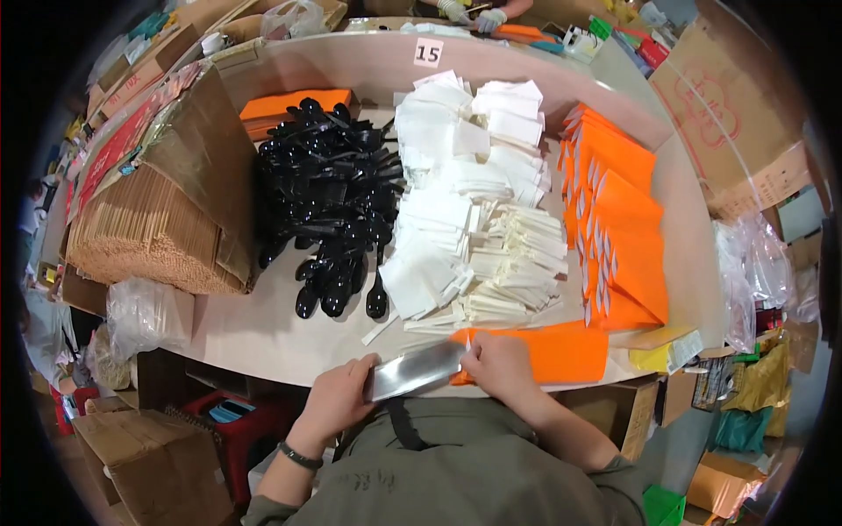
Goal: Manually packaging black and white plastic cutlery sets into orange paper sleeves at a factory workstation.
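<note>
L hand (345,392): gripping left end of silver strip (414,372)
R hand (502,366): curling at strip's right end; can't tell if gripping
Strip: spanning btwn hands, near table edge
Orange packet (570,352): lying just right of R hand
White packets (430,223): heaping mid-table
Black spoons (329,197): piling left of pkts
Orange pile (307,101): lying far left

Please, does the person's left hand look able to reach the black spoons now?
Probably yes: the black spoons lie ahead of the left hand, seemingly unblocked. But it holds a shiny silvery piece, which it should likely release first.
</note>
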Action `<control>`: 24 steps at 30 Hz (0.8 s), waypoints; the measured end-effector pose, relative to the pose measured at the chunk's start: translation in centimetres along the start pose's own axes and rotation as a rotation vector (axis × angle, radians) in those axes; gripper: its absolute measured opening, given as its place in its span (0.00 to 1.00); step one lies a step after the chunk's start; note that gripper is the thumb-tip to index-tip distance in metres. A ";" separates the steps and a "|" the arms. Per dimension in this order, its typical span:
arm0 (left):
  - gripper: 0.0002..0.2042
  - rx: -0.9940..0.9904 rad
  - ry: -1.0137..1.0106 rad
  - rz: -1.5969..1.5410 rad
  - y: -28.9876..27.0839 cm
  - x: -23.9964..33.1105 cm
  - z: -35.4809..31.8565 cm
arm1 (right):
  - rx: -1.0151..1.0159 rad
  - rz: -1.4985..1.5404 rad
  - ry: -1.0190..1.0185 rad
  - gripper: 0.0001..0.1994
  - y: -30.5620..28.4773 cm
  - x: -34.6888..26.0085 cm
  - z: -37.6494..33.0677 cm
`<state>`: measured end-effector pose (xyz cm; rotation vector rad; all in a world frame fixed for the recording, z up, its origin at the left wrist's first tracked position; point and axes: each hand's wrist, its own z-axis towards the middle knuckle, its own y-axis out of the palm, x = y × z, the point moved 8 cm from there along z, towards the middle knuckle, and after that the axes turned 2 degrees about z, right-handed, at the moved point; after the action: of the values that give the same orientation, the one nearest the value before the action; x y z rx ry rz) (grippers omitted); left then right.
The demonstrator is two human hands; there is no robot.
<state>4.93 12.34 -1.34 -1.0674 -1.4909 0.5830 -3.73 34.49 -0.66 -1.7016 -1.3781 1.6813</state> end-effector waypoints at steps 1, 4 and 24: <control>0.31 0.018 0.001 -0.003 -0.5 0.0 0.4 | 0.006 0.073 0.028 0.09 0.1 0.1 0.1; 0.36 -0.019 0.191 0.002 -0.8 2.4 1.8 | -0.003 0.097 -0.099 0.09 1.7 -2.4 -0.6; 0.09 0.757 -0.003 -0.041 -11.0 -7.7 8.2 | 0.353 -0.332 -0.412 0.03 1.0 -3.9 11.2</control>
<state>-6.67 2.27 2.21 -0.4419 -1.1313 1.0122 -12.83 26.86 -1.73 -0.9127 -1.3354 1.9939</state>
